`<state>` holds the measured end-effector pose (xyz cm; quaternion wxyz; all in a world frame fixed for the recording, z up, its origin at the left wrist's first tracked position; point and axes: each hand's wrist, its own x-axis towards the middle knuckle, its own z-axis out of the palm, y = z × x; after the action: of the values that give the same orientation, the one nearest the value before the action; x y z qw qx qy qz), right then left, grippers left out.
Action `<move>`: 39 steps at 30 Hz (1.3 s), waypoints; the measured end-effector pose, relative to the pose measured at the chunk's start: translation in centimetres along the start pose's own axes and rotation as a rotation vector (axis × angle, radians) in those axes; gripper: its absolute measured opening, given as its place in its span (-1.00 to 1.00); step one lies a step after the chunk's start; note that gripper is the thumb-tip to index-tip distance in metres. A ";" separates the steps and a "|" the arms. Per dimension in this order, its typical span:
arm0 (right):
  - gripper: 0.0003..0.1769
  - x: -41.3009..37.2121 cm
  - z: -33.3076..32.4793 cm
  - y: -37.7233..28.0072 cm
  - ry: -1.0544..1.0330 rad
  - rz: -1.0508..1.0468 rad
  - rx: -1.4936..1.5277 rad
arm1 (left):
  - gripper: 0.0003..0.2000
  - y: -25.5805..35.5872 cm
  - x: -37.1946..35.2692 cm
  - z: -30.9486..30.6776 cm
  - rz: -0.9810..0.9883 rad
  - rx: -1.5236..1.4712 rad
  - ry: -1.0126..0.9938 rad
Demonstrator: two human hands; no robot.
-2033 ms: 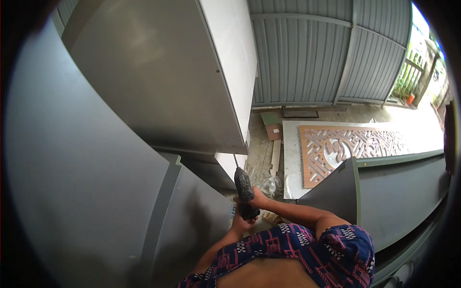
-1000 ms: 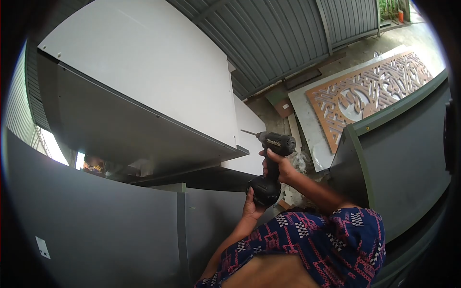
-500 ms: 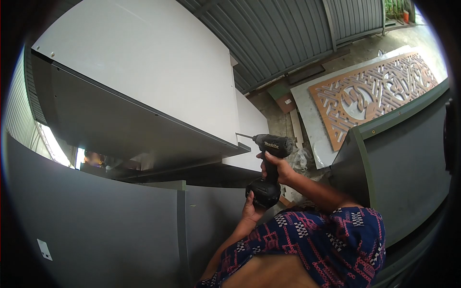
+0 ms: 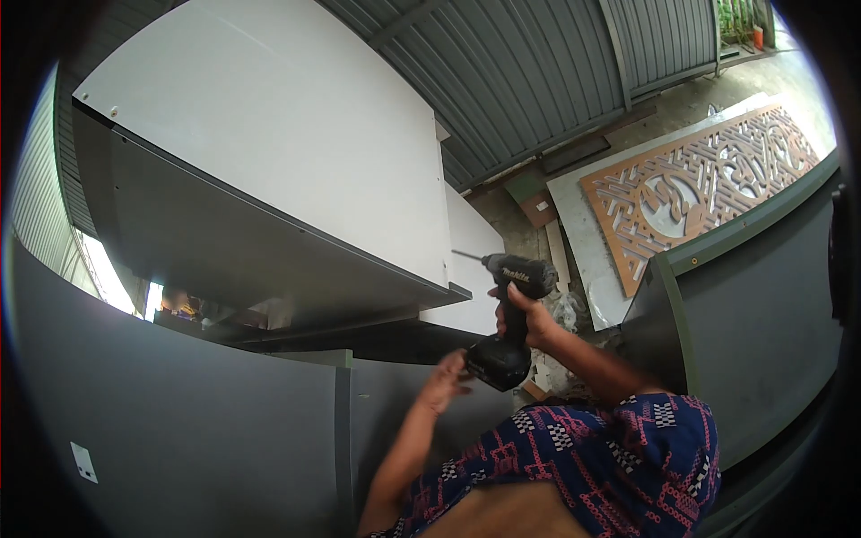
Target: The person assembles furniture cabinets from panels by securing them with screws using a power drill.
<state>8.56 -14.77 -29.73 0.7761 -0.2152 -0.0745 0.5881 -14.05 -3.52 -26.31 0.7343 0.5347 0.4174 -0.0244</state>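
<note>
My right hand [image 4: 531, 319] is wrapped round the grip of a black Makita cordless impact driver [image 4: 511, 309]. The driver's long thin bit points left, its tip beside the edge of a white cabinet panel [image 4: 296, 117]. My left hand [image 4: 442, 381], slightly blurred, is open with its fingers apart, right beside the battery [image 4: 499, 362] at the driver's base. Along the lower side of the white panel runs a dark grey panel [image 4: 260, 238] with small screws or holes near its edge.
Grey cabinet panels [image 4: 197, 412] stand in front, and another grey cabinet [image 4: 762, 305] with green edges is at right. Beyond lies a brown fretwork panel [image 4: 619, 202] on a pale sheet. A corrugated metal wall [image 4: 529, 81] rises behind. A blurred person [image 4: 177, 303] shows at far left.
My left hand has let go of the driver's battery and moved slightly left and down. The bit tip has drawn back from the white panel's edge. The view has shifted slightly.
</note>
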 end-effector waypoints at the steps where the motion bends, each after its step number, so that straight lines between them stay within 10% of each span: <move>1: -0.48 0.3 0.1 -0.7 0.014 -0.038 0.014 | -0.26 2.3 -0.6 -1.6 0.219 0.162 0.034; 10: -0.42 5.0 1.3 -5.9 0.009 -0.129 0.051 | -0.47 28.0 -12.9 9.6 1.680 1.692 1.043; 19: -0.36 8.2 0.6 -5.8 -0.034 -0.043 -0.069 | -0.42 33.5 -16.7 8.8 0.851 2.295 1.534; 39: -0.34 11.7 -0.6 -5.8 -0.027 0.037 -0.101 | -0.55 32.1 -17.2 8.7 1.086 2.174 1.683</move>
<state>17.33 -5.09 -29.42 0.7522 -0.2475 -0.1104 0.6007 -4.60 -3.90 9.88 -0.5512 0.7539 0.2416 0.2637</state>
